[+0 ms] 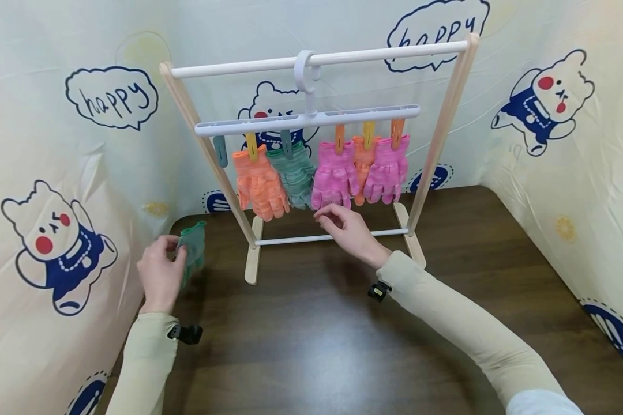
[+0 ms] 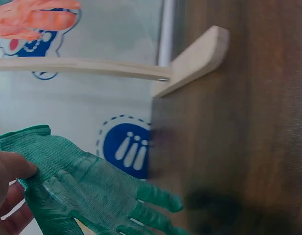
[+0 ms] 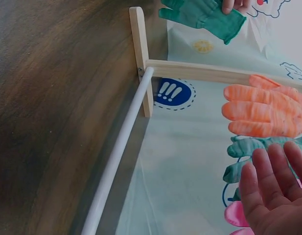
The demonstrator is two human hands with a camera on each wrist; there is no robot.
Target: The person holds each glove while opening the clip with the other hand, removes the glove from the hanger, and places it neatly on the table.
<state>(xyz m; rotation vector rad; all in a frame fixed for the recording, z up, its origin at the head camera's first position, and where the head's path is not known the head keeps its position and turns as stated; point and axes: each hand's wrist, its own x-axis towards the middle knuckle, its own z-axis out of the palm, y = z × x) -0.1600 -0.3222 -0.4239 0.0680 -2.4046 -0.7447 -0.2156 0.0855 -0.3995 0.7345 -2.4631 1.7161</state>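
Observation:
My left hand (image 1: 160, 271) pinches a green knit glove (image 1: 192, 249) by its cuff, left of the rack; in the left wrist view the glove (image 2: 87, 181) hangs with its fingers pointing down and away from the cuff. My right hand (image 1: 350, 230) holds nothing, its fingers loosely bent just below the hanging gloves. From a white hanger (image 1: 306, 120) hang an orange glove (image 1: 259, 181), a green glove (image 1: 293, 173), a pink glove (image 1: 334, 173), a second orange glove (image 1: 362, 164) and another pink glove (image 1: 387, 167), each under a clip. A teal clip (image 1: 220, 151) at the left end bears no glove.
The hanger hooks over the top white bar (image 1: 384, 55) of a wooden rack, whose feet (image 1: 253, 253) stand on the dark wooden table (image 1: 311, 334). A low white bar (image 1: 327, 237) joins the feet. Printed cloth (image 1: 524, 144) surrounds the table's back and sides.

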